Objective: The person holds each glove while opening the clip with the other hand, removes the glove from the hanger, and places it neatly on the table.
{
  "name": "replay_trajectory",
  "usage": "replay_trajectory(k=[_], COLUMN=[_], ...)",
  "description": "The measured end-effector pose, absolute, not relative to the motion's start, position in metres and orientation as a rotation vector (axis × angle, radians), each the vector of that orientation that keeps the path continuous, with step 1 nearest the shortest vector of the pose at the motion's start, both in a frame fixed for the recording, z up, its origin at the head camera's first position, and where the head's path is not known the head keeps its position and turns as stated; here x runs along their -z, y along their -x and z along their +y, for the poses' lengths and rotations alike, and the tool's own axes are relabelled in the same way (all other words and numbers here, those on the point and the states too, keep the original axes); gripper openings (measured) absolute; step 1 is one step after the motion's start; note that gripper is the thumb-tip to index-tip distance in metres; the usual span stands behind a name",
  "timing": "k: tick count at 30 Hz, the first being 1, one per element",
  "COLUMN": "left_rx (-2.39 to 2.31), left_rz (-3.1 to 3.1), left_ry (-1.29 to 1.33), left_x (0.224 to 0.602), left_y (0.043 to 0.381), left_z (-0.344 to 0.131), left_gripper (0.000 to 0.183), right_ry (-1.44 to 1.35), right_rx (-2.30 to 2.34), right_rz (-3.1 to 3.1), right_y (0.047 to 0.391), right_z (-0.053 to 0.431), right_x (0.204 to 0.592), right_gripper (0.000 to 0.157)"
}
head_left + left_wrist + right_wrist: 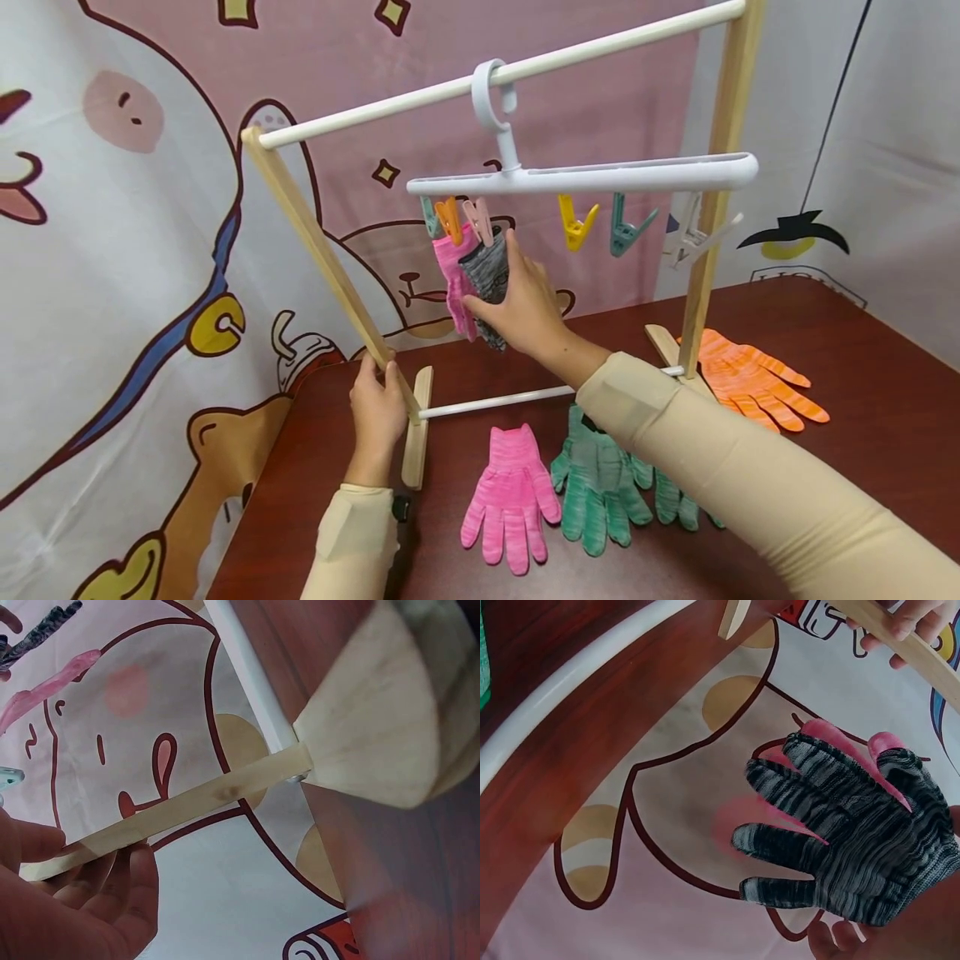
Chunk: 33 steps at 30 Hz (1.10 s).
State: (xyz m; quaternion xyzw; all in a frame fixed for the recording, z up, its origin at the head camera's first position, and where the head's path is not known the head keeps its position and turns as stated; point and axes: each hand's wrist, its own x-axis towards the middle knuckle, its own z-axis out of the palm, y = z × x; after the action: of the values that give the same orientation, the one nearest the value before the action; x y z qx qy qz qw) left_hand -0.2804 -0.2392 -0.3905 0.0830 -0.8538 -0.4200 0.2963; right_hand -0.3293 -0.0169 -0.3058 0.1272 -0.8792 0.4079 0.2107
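Note:
A black-and-grey striped glove [487,271] hangs cuff up below a pale pink clothespin [480,220]. My right hand [528,304] holds it near the cuff, thumb on one side and fingers on the other. In the right wrist view, the glove [855,832] hangs with its fingers spread, overlapping a pink glove [821,735] behind it. That pink glove hangs beside an orange clothespin [448,220]. My left hand [377,400] grips the left wooden post [322,250] of the rack low down; the left wrist view shows thumb and fingers around the post [187,802].
A white hanger [585,175] hooks over the rack's top rod [375,106]. Yellow [576,223], teal [626,227] and white [697,232] clothespins hang at its right. Pink [512,500], green [600,492] and orange [750,379] gloves lie on the brown table [285,517].

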Motion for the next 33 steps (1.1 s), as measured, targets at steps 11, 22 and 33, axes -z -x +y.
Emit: replay_trajectory(k=[11,22,33], left_rx=[1.111,1.108,1.12], left_rz=[-2.274,-2.272,-2.269], left_ry=[-0.222,-0.206,-0.203], left_x=[0.39,0.39,0.39], left_y=[0.28,0.281,0.279], left_z=[-0.237,-0.237,-0.239], left_gripper=[0.017,0.017,0.018], right_ry=[-0.39,-0.438,-0.467], right_rx=[-1.294,-1.529,-1.632], right_rz=[-2.375,-2.192,-2.09], right_y=[0.313,0.297,0.281], right_z=[-0.011,-0.003,0.0], right_x=[0.319,0.328,0.332], right_gripper=[0.087,0.063,0.044])
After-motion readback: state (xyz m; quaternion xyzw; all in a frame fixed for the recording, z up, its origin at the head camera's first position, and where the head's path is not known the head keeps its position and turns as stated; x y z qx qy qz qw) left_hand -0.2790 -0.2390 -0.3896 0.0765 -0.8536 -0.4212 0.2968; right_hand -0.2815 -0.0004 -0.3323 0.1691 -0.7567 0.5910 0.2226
